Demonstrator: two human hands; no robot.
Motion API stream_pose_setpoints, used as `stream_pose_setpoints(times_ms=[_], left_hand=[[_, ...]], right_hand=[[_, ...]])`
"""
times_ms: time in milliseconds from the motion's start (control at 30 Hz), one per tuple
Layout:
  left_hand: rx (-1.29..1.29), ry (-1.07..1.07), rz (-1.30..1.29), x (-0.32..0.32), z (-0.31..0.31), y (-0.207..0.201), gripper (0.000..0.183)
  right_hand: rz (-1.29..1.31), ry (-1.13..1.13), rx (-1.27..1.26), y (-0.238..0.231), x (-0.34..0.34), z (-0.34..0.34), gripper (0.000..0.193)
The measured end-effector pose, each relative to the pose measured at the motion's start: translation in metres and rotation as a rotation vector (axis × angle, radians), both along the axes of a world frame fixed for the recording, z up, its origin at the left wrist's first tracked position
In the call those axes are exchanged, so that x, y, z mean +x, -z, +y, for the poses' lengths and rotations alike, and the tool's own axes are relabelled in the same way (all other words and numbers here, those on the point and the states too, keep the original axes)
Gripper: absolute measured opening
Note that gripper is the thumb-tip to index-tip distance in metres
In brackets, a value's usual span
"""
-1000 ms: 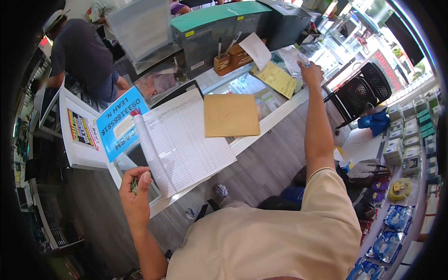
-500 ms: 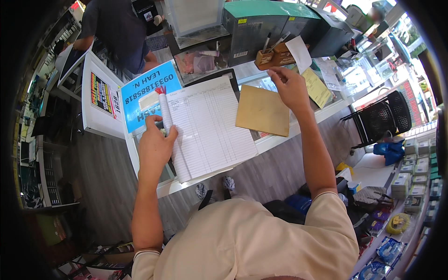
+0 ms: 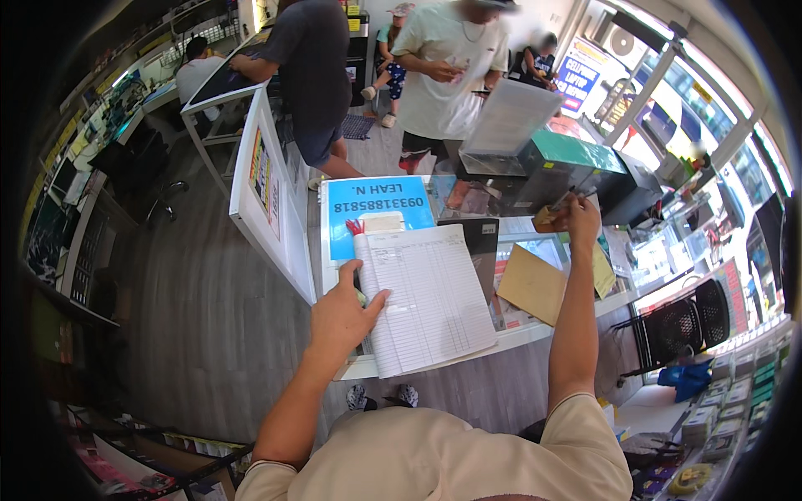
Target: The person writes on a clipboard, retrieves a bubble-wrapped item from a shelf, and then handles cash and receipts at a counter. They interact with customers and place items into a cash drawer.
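A ruled ledger book (image 3: 434, 301) lies open on the glass counter, its left pages folded back into a roll. My left hand (image 3: 342, 313) is closed round that rolled edge, thumb on top of the page. Farther off to the right, my right hand (image 3: 582, 222) reaches over the brown pen holder (image 3: 548, 220), fingers pinched at a pen standing there. The hand covers most of the pen and part of the holder. Between the ledger and my right forearm lies a tan square board (image 3: 532, 284). Red strands stick out at the roll's top.
A blue sign (image 3: 376, 204) lies beyond the ledger. Dark boxes with a green top (image 3: 576, 154) stand at the counter's back. A white half-door (image 3: 271, 196) is at the left. Several people are beyond the counter, and a black chair (image 3: 681, 326) stands right.
My right hand has gone from above the tan board forward to the pen holder. My left hand keeps its hold on the ledger. The view has tilted up, bringing more people into sight.
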State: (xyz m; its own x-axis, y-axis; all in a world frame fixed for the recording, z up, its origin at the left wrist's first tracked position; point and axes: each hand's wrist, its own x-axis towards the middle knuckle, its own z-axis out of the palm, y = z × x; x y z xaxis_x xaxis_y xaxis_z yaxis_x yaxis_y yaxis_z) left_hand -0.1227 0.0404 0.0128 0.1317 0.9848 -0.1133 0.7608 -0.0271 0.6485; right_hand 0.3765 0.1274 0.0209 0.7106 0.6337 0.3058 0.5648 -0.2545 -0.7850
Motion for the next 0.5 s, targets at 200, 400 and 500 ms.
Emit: stream_pose_setpoints(times_ms=[200,400,500], left_hand=[[0.178,0.020,-0.258,-0.021,-0.012,0.016,0.051],[0.014,-0.038,-0.827,-0.064,-0.034,0.009,0.030],[0.134,-0.108,-1.155,-0.097,-0.039,0.051,0.030]], right_hand=[[0.036,-0.054,0.690,-0.067,0.032,-0.112,0.028],[0.063,-0.312,0.769,-0.088,-0.067,-0.158,0.041],[0.394,-0.347,0.688,-0.060,-0.054,-0.133,0.046]])
